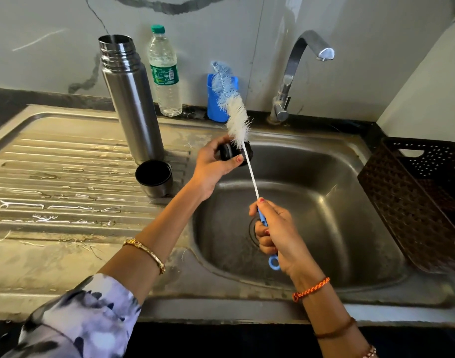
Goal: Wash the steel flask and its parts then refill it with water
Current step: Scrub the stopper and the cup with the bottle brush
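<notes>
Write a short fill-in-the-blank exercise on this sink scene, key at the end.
1. The left hand holds the black ____ over the sink.
2. The right hand grips the brush by its ____ handle.
3. The flask stands upright on the ____.
4. The cup sits in front of the flask, mouth facing ____.

Missing words: stopper; blue; drainboard; up

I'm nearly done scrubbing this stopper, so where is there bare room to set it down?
The ribbed drainboard left of the flask and cup is bare, though wet. The flat steel strip in front of it is free too. The ledge behind is crowded: bottle, blue holder, tap. A basket fills the right side.
</notes>
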